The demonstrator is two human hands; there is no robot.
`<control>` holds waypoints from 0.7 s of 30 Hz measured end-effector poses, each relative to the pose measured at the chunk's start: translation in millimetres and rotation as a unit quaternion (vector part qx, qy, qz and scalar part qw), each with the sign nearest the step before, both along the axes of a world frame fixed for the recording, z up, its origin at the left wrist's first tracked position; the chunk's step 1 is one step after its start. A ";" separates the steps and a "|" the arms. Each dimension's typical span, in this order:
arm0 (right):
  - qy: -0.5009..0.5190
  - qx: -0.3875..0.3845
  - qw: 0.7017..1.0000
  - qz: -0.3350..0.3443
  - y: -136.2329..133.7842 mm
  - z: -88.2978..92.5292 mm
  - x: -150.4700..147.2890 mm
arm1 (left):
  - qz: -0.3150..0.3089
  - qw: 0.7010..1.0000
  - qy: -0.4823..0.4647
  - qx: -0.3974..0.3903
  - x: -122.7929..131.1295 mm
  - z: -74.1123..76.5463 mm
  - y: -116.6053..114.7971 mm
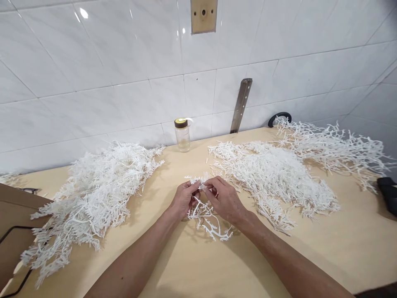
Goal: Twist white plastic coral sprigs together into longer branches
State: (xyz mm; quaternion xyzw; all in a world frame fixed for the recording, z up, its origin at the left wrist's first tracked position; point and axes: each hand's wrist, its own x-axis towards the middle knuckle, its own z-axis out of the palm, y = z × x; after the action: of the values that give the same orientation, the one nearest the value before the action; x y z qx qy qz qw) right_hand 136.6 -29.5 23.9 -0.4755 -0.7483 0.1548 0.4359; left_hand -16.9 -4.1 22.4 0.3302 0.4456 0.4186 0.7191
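Note:
Over the middle of the table, my left hand [185,198] is closed on a white plastic branch [214,225] with forked twigs, whose lower part hangs toward me. My right hand [223,198] meets it from the other side, thumb and fingers pinched at the small twigs by the branch's upper end. The fingertips of both hands nearly touch there. Exactly which piece lies between the right fingertips is too small to make out. To the left spreads a large pile of white bushy sprigs [105,190]. On the right lies a heap of thin white twig pieces [273,174].
Bare, longer white branches [338,145] are stacked at the far right. A clear jar [182,138] with a dark and yellow lid stands by the tiled wall. A metal strip [241,105] leans there. A cardboard box [21,219] borders the left; a black object [387,194] lies at the right edge.

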 end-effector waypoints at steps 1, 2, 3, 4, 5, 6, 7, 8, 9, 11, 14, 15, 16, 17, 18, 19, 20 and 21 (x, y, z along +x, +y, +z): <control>-0.002 0.002 1.000 0.002 -0.2 -0.2 -0.4 | 0.000 1.000 -0.004 0.003 0.1 -0.3 0.1; -0.005 0.004 1.000 0.004 -0.3 -0.6 -0.7 | 0.002 1.000 -0.009 0.006 0.3 -0.6 0.2; -0.010 0.005 1.000 0.004 -0.4 -0.9 -0.9 | 0.004 1.000 -0.013 0.007 0.6 -1.0 0.3; -0.015 0.005 1.000 0.003 -0.3 -1.3 -1.0 | 0.006 1.000 -0.015 0.009 0.9 -1.3 0.3; -0.020 0.006 1.000 0.001 -0.2 -1.7 -0.8 | 0.008 1.000 -0.016 0.009 1.2 -1.5 0.2; -0.023 0.006 1.000 -0.001 0.1 -2.0 -0.6 | 0.008 1.000 -0.016 0.009 1.4 -1.5 0.0; -0.025 0.006 1.000 0.000 0.4 -2.3 -0.3 | 0.006 1.000 -0.015 0.009 1.7 -1.4 -0.1; -0.026 0.006 1.000 0.000 0.7 -2.6 0.0 | 0.006 1.000 -0.014 0.010 1.9 -1.3 -0.2; -0.027 0.005 1.000 0.002 1.1 -2.9 0.3 | 0.007 1.000 -0.014 0.011 2.0 -1.4 -0.3; -0.029 0.000 1.000 0.004 1.7 -3.5 0.5 | 0.010 1.000 -0.017 0.013 2.1 -2.0 -0.1; -0.033 -0.016 0.999 0.007 2.1 -4.9 0.5 | 0.009 1.000 -0.011 0.009 1.5 -4.1 1.2; -0.033 -0.020 0.999 0.007 2.3 -5.4 0.6 | 0.004 1.000 -0.004 0.008 1.2 -4.7 1.8; -0.032 -0.021 0.999 0.004 2.4 -6.0 0.8 | -0.002 1.000 0.003 0.007 0.7 -5.2 2.3; -0.029 -0.020 0.999 0.001 2.5 -6.5 1.1 | -0.010 1.000 0.007 0.005 0.3 -5.4 2.7; -0.026 -0.018 1.000 -0.003 2.6 -6.8 1.4 | -0.018 1.000 0.009 0.003 0.0 -5.3 2.9; -0.022 -0.016 1.000 -0.005 2.6 -6.9 1.6 | -0.023 1.000 0.009 0.001 -0.2 -5.0 2.9; -0.020 -0.016 1.000 -0.004 2.5 -6.7 1.6 | -0.022 1.000 0.009 0.001 -0.2 -4.5 2.8; -0.020 -0.019 1.000 0.000 2.3 -6.3 1.4 | -0.017 1.000 0.012 0.002 0.0 -3.9 2.4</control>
State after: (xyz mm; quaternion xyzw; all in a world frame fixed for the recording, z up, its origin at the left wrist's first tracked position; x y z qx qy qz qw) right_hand 138.0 -27.2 17.5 -0.4866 -0.7541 0.1589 0.4116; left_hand -16.9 -1.7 18.5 0.3444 0.4474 0.4036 0.7200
